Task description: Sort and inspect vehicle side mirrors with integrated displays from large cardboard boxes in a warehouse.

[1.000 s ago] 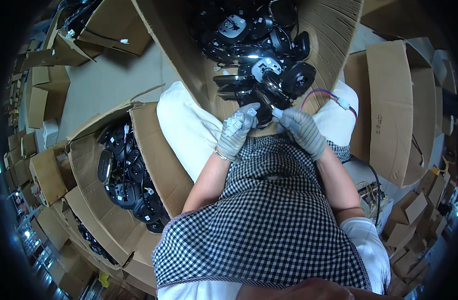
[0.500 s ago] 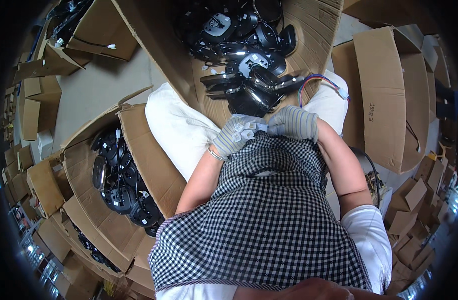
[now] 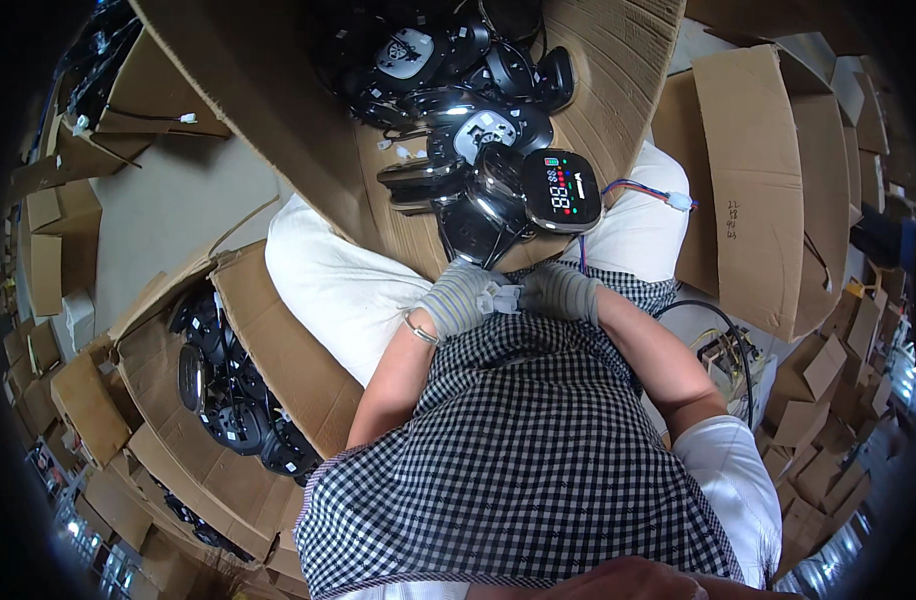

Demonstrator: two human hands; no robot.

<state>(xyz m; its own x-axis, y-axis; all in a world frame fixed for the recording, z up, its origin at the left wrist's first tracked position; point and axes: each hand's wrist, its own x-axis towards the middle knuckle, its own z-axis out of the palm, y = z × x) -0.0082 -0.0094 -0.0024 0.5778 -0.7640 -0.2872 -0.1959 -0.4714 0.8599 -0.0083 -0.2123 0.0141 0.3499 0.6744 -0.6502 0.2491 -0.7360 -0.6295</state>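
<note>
Both my hands wear grey knit gloves and meet in my lap, just above the checked apron. My left hand (image 3: pixel 456 299) and my right hand (image 3: pixel 561 291) together pinch a small white plug connector (image 3: pixel 501 297). Right above them lies a black round display unit (image 3: pixel 561 190) with its coloured screen lit, and a red, blue and black cable with a white plug (image 3: pixel 678 201) trails from it to the right. It rests at the front of a cardboard box (image 3: pixel 618 70) full of similar black units.
A second open cardboard box (image 3: pixel 278 350) of black round units stands at my left knee. A tall cardboard carton (image 3: pixel 758 190) stands to the right. A black cable (image 3: pixel 728 330) loops by my right arm. Flattened cartons crowd both sides.
My hands have come down from the units in the box to my lap and closed together on the white connector. The display unit's screen now shows lit.
</note>
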